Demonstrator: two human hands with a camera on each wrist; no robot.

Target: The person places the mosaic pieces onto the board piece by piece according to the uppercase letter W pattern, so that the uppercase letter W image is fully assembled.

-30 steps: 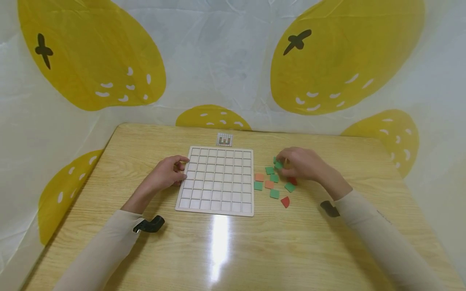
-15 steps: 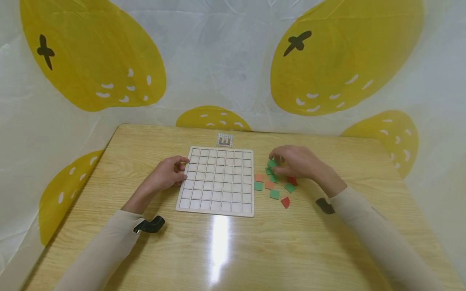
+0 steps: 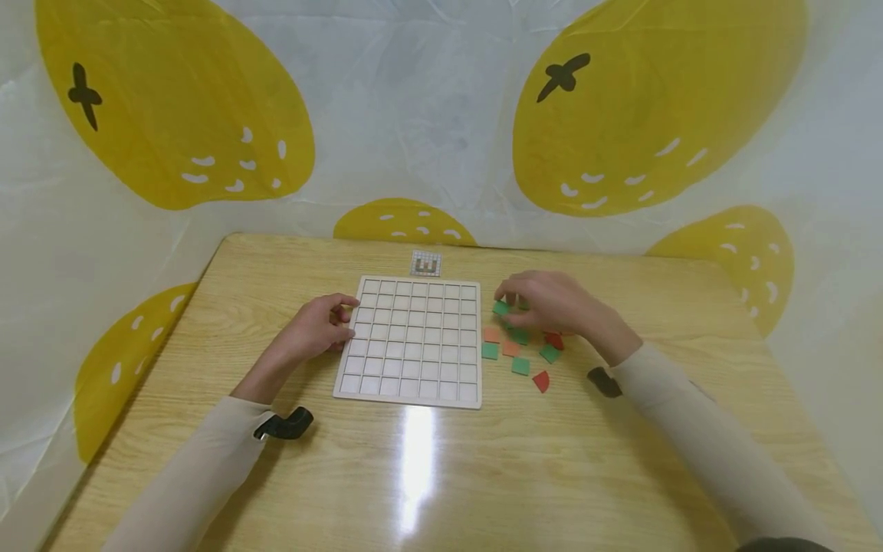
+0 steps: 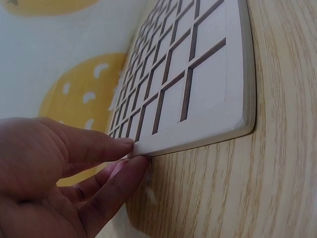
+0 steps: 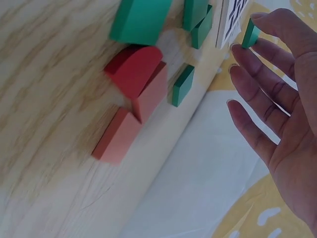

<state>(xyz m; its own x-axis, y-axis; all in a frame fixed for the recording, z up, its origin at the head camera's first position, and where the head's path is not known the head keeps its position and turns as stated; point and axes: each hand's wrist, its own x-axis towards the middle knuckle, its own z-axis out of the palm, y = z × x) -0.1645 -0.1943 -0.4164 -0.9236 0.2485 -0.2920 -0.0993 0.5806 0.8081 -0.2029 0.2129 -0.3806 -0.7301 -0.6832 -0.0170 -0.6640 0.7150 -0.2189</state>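
Observation:
A pale wooden board with a square grid (image 3: 417, 346) lies flat on the table, its cells bare. My left hand (image 3: 319, 328) pinches the board's left edge; in the left wrist view the thumb and fingertips meet at the rim (image 4: 198, 135). Up at the far side of the loose tiles, my right hand (image 3: 555, 303) holds a green square tile (image 5: 251, 33) between thumb and fingertip, raised off the table. Its other fingers are spread apart. Beneath and beside this hand lie green tiles (image 3: 520, 366), orange tiles (image 3: 510, 349) and red quarter-round tiles (image 3: 541, 381), some partly hidden by it.
A small picture card (image 3: 425, 264) with a grid pattern lies just behind the board. The wooden table (image 3: 331, 483) runs back to a white cloth (image 3: 414, 115) printed with yellow fruit. A black strap piece (image 3: 284, 424) hangs at the left cuff.
My right hand has moved left toward the board, carrying the green tile away from the tiles at the back. The left hand and board have stayed in place.

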